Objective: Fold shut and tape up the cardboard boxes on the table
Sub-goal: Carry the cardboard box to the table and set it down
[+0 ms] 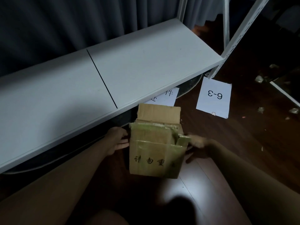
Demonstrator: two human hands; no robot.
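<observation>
Cardboard box (156,151) on dark wood floor (203,184) beside white shelf (113,75), not on table; far flap up, others partly down, old tape only, no fresh seal. My left hand (117,140) flat against left wall, fingers straight. My right hand (197,143) blurred at right flap, grip unclear. Folding underway, taping left

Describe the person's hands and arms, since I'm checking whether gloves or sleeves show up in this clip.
Both are bare: no gloves, sleeves, watch or rings visible. The left hand and its forearm are uncovered; the right hand is motion-blurred and dim, so small details there cannot be made out.
</observation>
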